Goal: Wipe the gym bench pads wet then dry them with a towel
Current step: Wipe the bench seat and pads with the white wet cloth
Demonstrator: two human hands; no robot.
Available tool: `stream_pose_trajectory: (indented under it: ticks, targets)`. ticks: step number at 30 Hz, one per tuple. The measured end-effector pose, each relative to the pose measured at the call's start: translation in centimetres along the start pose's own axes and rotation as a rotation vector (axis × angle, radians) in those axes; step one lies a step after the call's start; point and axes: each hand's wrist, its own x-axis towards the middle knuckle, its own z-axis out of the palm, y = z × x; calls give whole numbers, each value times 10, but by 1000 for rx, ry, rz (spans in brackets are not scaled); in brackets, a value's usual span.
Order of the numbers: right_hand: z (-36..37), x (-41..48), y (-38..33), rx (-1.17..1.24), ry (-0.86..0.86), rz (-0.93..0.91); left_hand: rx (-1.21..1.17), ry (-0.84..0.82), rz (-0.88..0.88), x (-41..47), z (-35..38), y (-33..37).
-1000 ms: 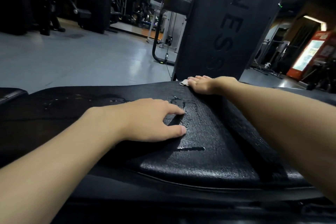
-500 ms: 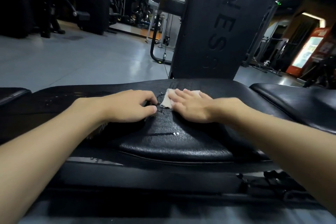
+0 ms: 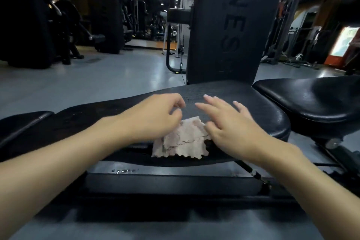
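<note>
Dim gym hall in head view, grey floor (image 3: 78,84), upright black back pad (image 3: 224,25) behind. Black textured bench seat pad (image 3: 243,103) in front, glossy black neighbouring pad (image 3: 311,99) to the right. Pale pink-blotched wiping cloth with zigzag edges (image 3: 183,142) now spread at near edge of seat pad, between both grips; half a second ago bunched farther up under flat right fingers. Right grip (image 3: 228,124) lifted, fingers straight and spread, holding nothing. Left grip (image 3: 155,117) curled over cloth's left corner; pinching or not, cannot tell. Earlier water beads mostly gone. Probably re-spreading cloth mid wet pass; no drying towel in sight.
</note>
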Motion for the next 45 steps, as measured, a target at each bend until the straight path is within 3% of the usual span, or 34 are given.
stream_pose_trajectory:
  ticks: [3,5,6,9,12,19,22,24,30,37,40,45]
  targets:
    - [1,-3,20,-122,-105,62,152,-8,91,-30,37,23]
    - [4,2,19,-152,-116,13,374,28,163,-42,54,23]
    - [4,5,18,-179,-92,-14,384,-29,151,-42,56,20]
    - [6,15,25,-197,-47,-24,290,-196,128,-19,56,12]
    - [7,21,28,-176,-128,-3,100,-329,-122,36,57,-8]
    - [20,28,29,-234,-63,-44,16,-300,-300,157,63,-52]
    - [22,28,30,-231,-29,-52,-67,-283,-444,181,63,-66]
    - [21,28,30,-214,-27,-50,-51,-278,-437,185,65,-66]
    - [15,27,25,-172,-71,-24,-31,-281,-323,144,61,-56]
    - [12,27,22,-190,-108,4,363,-345,-42,23,44,-21]
    - [8,28,17,-203,-87,-16,306,-361,6,-28,38,-14]
    - [8,35,12,-200,11,-66,167,-281,-108,-48,37,-6]
